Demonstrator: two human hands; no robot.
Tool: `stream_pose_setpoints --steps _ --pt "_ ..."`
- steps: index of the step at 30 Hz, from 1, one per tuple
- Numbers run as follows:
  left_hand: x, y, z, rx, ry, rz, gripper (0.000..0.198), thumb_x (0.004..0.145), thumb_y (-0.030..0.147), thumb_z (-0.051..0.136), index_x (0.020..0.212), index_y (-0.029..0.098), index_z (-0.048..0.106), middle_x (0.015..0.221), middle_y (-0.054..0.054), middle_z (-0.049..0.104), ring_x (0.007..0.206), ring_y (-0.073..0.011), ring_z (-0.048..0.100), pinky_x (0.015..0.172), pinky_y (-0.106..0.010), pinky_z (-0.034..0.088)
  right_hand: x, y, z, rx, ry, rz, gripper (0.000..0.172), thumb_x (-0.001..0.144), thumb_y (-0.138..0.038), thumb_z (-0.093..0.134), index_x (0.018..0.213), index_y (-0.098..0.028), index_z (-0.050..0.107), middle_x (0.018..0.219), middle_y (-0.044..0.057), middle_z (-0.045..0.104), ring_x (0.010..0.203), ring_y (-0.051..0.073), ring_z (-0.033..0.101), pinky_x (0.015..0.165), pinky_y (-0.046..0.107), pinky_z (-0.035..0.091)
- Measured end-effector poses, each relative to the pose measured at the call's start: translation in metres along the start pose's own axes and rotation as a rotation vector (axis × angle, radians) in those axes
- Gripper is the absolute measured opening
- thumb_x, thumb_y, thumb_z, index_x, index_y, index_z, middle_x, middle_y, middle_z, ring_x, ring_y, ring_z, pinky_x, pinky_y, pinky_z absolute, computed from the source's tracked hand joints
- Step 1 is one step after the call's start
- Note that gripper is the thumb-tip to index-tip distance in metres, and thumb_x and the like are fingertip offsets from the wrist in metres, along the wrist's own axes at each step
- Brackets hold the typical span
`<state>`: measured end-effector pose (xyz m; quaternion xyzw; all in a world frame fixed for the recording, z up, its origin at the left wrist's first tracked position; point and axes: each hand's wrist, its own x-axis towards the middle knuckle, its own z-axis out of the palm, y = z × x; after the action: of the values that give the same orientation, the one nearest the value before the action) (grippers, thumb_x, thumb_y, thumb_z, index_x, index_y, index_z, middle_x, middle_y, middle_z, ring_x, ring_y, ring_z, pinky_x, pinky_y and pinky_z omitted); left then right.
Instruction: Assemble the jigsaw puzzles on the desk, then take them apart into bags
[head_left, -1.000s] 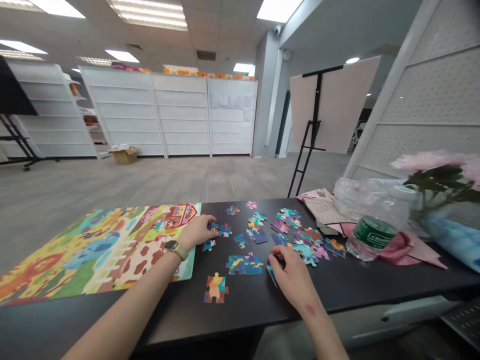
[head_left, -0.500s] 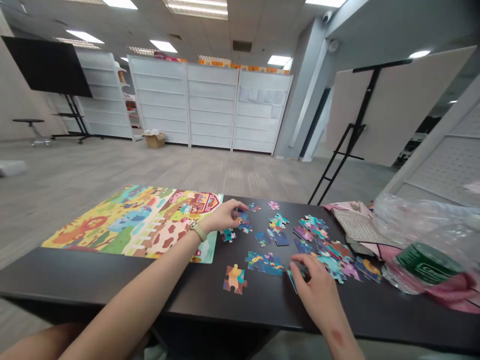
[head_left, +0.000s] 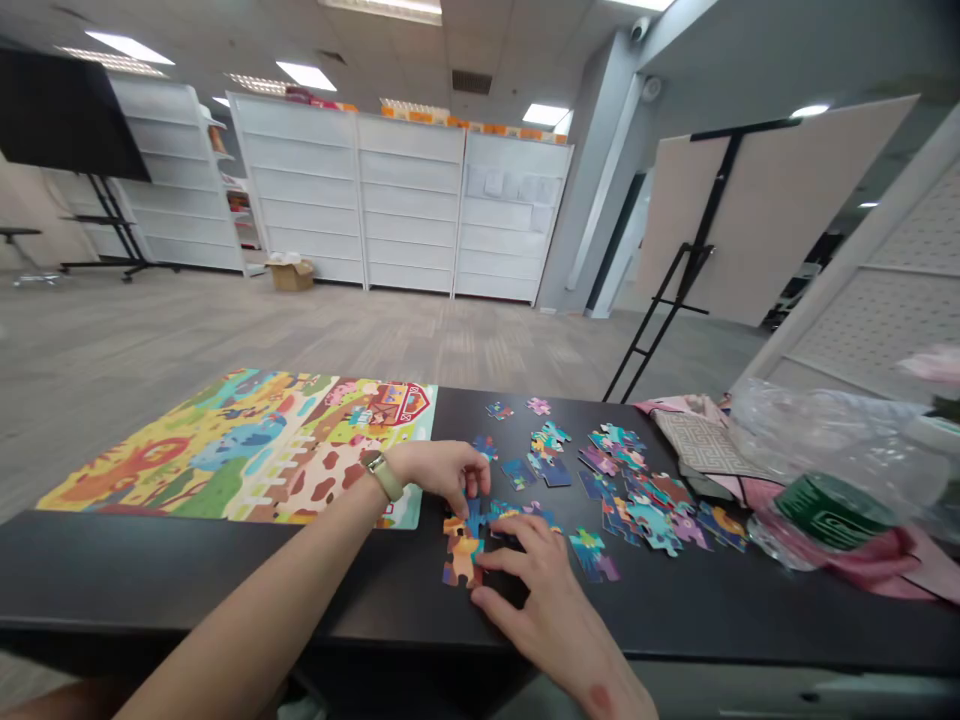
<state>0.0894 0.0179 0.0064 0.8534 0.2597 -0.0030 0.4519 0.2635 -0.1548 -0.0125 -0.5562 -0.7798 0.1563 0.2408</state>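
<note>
My left hand (head_left: 446, 470) is closed in a pinch, fingertips down on a blue puzzle piece (head_left: 474, 517) at the upper edge of an orange-and-brown puzzle piece (head_left: 463, 558). Whether the two pieces interlock I cannot tell. My right hand (head_left: 536, 575) has its thumb and forefinger against the right edge of the orange piece, holding it on the table. Behind its knuckles, a joined blue strip of puzzle (head_left: 551, 515) is partly covered. A green-and-purple puzzle piece (head_left: 594, 555) lies just right of that hand.
Loose puzzle pieces (head_left: 652, 505) are heaped to the right, with several more scattered farther back. On the left lies a colourful animal picture sheet (head_left: 300, 450). Pink cloth (head_left: 885, 560) and clear plastic wrapping with a green label (head_left: 832, 512) occupy the table's right end.
My left hand has come nearer, to the orange piece. My right hand has moved left to the same piece, leaving the green-and-purple piece uncovered. The view has shifted slightly.
</note>
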Motion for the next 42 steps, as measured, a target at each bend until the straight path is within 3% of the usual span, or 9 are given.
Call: stream_pose_setpoints --steps 12,17,21,25,27,30,33,38,42 --pt "-0.003 0.013 0.005 0.236 0.045 0.044 0.034 0.063 0.018 0.086 0.093 0.018 0.069 0.080 0.003 0.063 0.075 -0.0137 0.060 0.063 -0.019 0.044 -0.002 0.002 0.000 -0.059 -0.055 -0.060 0.018 0.087 -0.032 0.064 0.101 -0.039 0.074 0.135 0.001 0.057 0.134 0.030 0.038 0.109 0.054 0.032" --pt "-0.005 0.015 0.006 0.321 0.033 -0.036 0.042 0.061 0.024 0.088 0.097 0.019 0.067 0.087 0.002 0.062 0.079 -0.0148 0.059 0.064 -0.020 0.043 -0.001 0.001 -0.001 -0.054 -0.053 -0.077 0.020 0.088 -0.031 0.064 0.101 -0.041 0.075 0.134 0.000 0.058 0.133 0.029 0.039 0.108 0.052 0.033" --pt "-0.006 0.014 0.007 0.345 0.032 -0.068 0.042 0.060 0.031 0.088 0.094 0.020 0.067 0.084 0.003 0.061 0.076 -0.0147 0.059 0.061 -0.020 0.041 0.001 -0.003 0.002 -0.056 0.000 0.008 0.009 0.084 -0.040 0.070 0.090 -0.038 0.076 0.131 0.001 0.059 0.130 0.030 0.041 0.107 0.052 0.034" --pt "-0.008 0.011 0.002 0.334 0.089 -0.049 0.043 0.056 0.037 0.089 0.089 0.020 0.066 0.079 0.003 0.061 0.069 -0.0142 0.057 0.055 -0.020 0.039 0.002 -0.005 0.003 -0.044 -0.018 0.059 0.014 0.078 -0.044 0.075 0.090 -0.035 0.075 0.132 0.001 0.059 0.132 0.030 0.041 0.109 0.051 0.033" --pt "-0.011 0.007 -0.007 0.290 0.170 0.003 0.036 0.064 0.040 0.084 0.088 0.019 0.066 0.076 0.003 0.061 0.066 -0.0140 0.058 0.055 -0.021 0.040 0.001 -0.003 0.002 -0.042 -0.038 0.054 0.023 0.079 -0.043 0.074 0.100 -0.035 0.073 0.138 0.000 0.057 0.135 0.030 0.039 0.111 0.050 0.032" --pt "-0.017 -0.002 -0.026 0.280 0.473 0.002 0.021 0.085 0.039 0.063 0.092 0.018 0.064 0.075 0.001 0.064 0.068 -0.0147 0.060 0.060 -0.022 0.043 -0.002 -0.001 0.001 -0.066 -0.081 0.019 0.047 0.085 -0.041 0.067 0.130 -0.039 0.057 0.152 -0.003 0.045 0.141 0.029 0.032 0.114 0.052 0.027" --pt "-0.021 -0.013 -0.036 0.356 0.657 -0.099 0.018 0.086 0.030 0.057 0.095 0.016 0.063 0.080 -0.003 0.066 0.074 -0.0177 0.062 0.066 -0.025 0.044 -0.004 0.000 0.000 -0.101 -0.147 -0.044 0.048 0.092 -0.040 0.056 0.140 -0.041 0.048 0.154 -0.005 0.043 0.144 0.030 0.028 0.114 0.056 0.023" --pt "-0.020 -0.023 -0.028 0.386 0.472 -0.153 0.042 0.059 0.034 0.082 0.096 0.019 0.069 0.093 -0.003 0.070 0.083 -0.0200 0.064 0.067 -0.023 0.045 -0.003 0.000 0.004 -0.134 -0.077 -0.043 0.034 0.096 -0.041 0.051 0.128 -0.038 0.061 0.143 -0.003 0.056 0.139 0.030 0.038 0.111 0.054 0.028" --pt "-0.017 -0.022 -0.022 0.447 0.365 -0.243 0.057 0.056 0.035 0.084 0.108 0.020 0.068 0.101 -0.004 0.068 0.088 -0.0210 0.063 0.068 -0.023 0.044 0.000 0.006 0.013 -0.169 0.076 0.049 0.029 0.096 -0.036 0.049 0.120 -0.030 0.066 0.138 0.002 0.061 0.133 0.030 0.045 0.107 0.055 0.034"
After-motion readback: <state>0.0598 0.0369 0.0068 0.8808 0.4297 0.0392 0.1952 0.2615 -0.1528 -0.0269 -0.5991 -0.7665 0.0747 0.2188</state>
